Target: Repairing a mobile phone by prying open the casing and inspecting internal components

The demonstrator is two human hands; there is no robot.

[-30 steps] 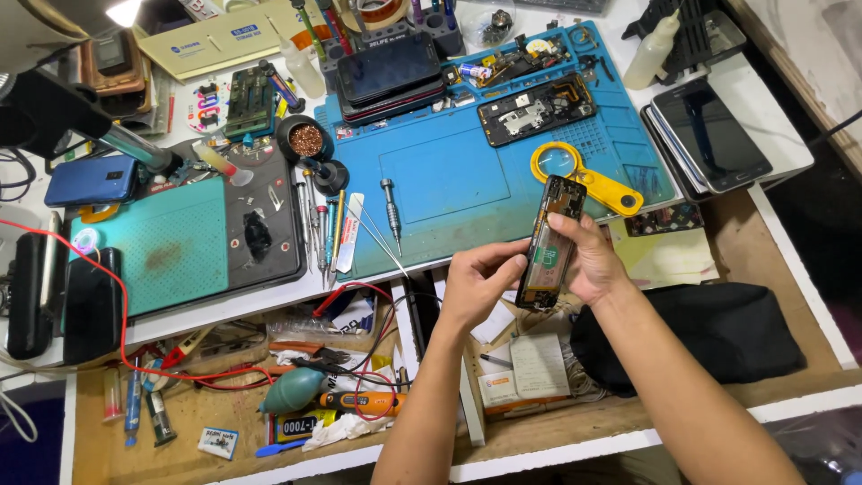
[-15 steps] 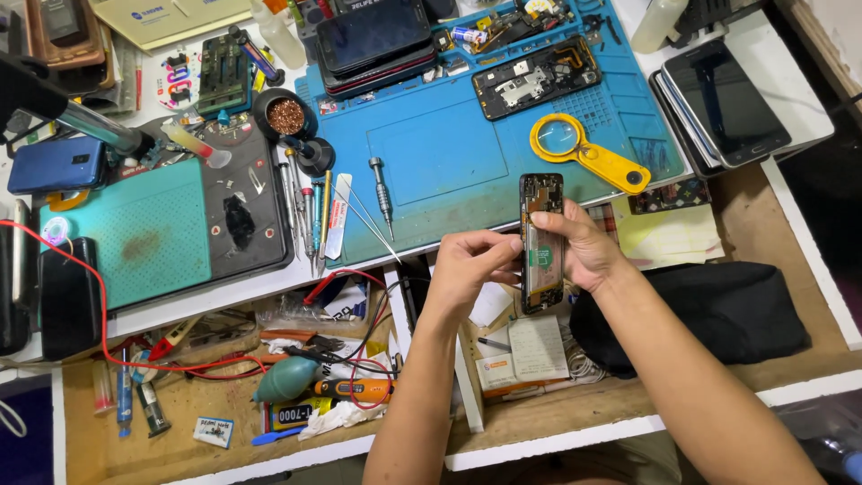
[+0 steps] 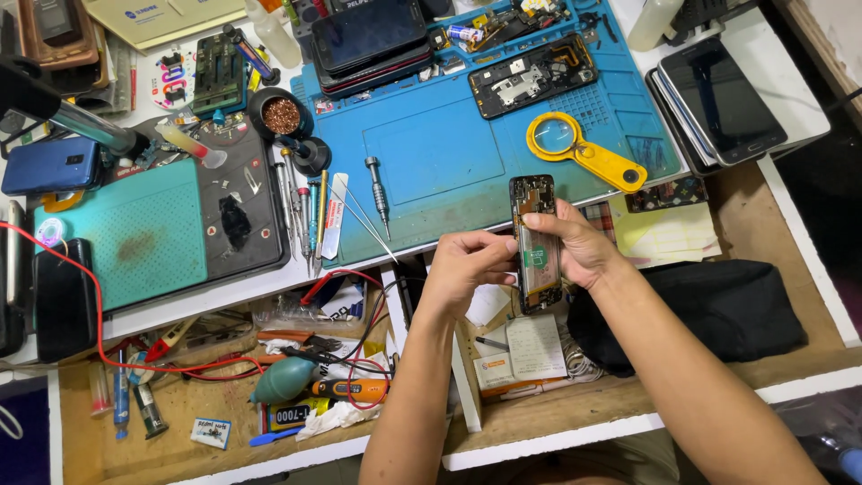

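Black opened phone [image 3: 536, 242] gripped by right hand [image 3: 579, 247]; left hand [image 3: 467, 269] fingertips pinching its edge.

Matt blue rubbery-looking mat [image 3: 467, 162], rough wooden drawer [image 3: 628, 395], glossy phone [image 3: 723, 90].

We note a blue rubber work mat [image 3: 467, 153] at 12 o'clock, a yellow plastic magnifying glass [image 3: 584, 153] at 1 o'clock, and a teal pad with a brown stain [image 3: 126, 238] at 9 o'clock. Red wire [image 3: 99, 332] loops at 8 o'clock. The opened black phone [image 3: 535, 242] shows green inside.
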